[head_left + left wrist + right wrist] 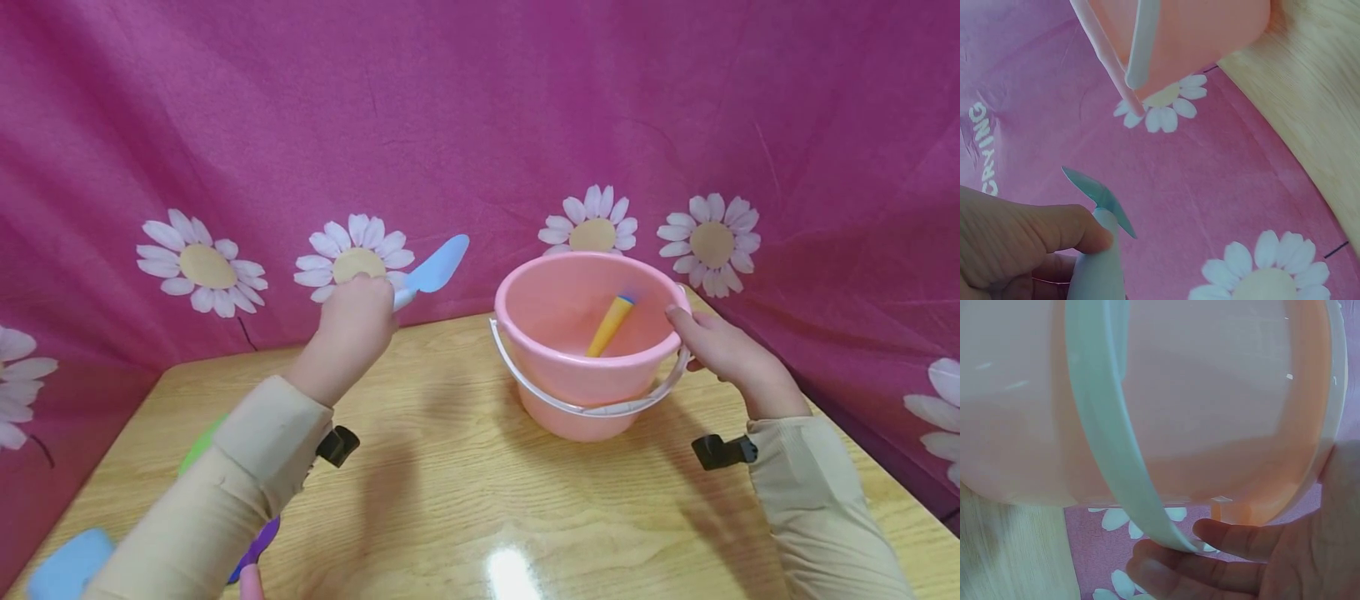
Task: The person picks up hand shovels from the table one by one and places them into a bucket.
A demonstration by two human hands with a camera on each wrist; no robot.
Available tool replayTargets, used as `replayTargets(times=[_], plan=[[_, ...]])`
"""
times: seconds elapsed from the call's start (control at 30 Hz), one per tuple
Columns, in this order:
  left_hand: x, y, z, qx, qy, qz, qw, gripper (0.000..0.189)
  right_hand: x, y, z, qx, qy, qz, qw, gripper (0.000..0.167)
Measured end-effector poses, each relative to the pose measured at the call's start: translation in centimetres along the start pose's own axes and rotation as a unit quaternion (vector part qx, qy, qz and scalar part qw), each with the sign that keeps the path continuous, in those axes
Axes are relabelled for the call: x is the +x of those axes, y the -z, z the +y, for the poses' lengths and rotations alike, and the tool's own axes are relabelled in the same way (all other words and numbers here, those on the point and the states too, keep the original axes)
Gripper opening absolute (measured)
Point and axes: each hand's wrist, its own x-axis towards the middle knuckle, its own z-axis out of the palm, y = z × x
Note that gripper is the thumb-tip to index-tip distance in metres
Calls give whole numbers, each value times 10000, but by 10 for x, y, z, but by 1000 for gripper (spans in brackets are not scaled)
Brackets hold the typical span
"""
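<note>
My left hand (356,327) grips the pale handle of a light blue toy trowel (441,265), its blade pointing up and right above the table. In the left wrist view, the thumb lies along the trowel's handle (1099,265). A pink bucket (577,387) stands upright on the table, right of centre. At the bucket's right side, my right hand (720,350) holds the rim, thumb on top and fingers outside by the white bail handle (592,410). Inside the bucket leans a yellow handle (611,327) with a blue end; its lower part is hidden.
Under my left forearm, partly hidden, lie a green thing (202,446), a purple thing (258,546) and a pink handle (251,583). A light blue object (69,567) sits at the near left. A magenta cloth with daisies (465,125) hangs behind the wooden table (450,492).
</note>
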Motion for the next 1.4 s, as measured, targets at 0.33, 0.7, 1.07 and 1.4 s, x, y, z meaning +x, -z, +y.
replayTargets(times=[0.33, 0.7, 1.07, 1.4], plan=[[7, 1, 22, 173, -8, 73, 9998, 8, 1, 0, 2, 18, 21, -59, 10000, 67], [12, 0, 38, 297, -332, -49, 9990, 13, 2, 1, 0, -137, -26, -5, 9999, 66], [17, 3, 63, 741, -652, -200, 9949, 15, 1, 1, 1, -108, -49, 12, 9999, 67], [23, 7, 83, 1080, -863, -519, 9890, 19, 3, 0, 3, -117, -28, 64, 9999, 66]])
